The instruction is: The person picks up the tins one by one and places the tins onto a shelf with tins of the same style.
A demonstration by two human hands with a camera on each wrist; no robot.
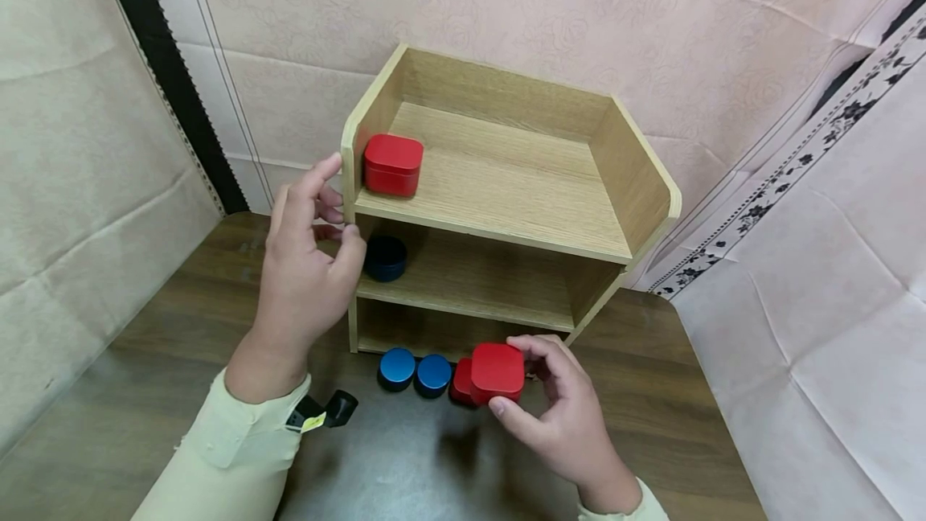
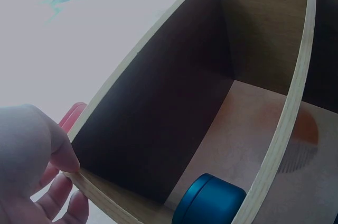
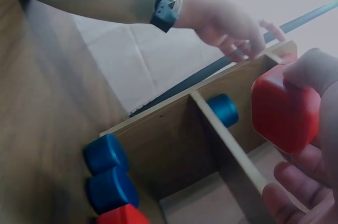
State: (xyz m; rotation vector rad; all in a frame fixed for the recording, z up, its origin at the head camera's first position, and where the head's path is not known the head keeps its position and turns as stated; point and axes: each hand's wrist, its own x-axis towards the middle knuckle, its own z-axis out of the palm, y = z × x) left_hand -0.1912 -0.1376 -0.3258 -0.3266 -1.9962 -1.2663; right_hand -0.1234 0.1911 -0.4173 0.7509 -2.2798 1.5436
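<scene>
My right hand (image 1: pixel 560 404) pinches a red square box with rounded corners (image 1: pixel 497 372) between thumb and fingers, held in front of the wooden shelf unit. Partly hidden behind that box is a second red box (image 1: pixel 460 383) on the table. My left hand (image 1: pixel 304 252) is at the left side panel of the shelf unit (image 1: pixel 499 244), its thumb right at the front edge in the left wrist view. Another red box (image 1: pixel 393 166) sits at the left end of the top shelf. Below it, a blue round tin (image 2: pixel 211 201) stands on the middle shelf.
Two blue round tins (image 1: pixel 397 367) stand side by side on the dark wooden table (image 1: pixel 391 465), before the bottom shelf. Pale patterned cloth (image 1: pixel 506 14) hangs behind the unit and at both sides. A black strap (image 1: pixel 321 410) is on the left wrist.
</scene>
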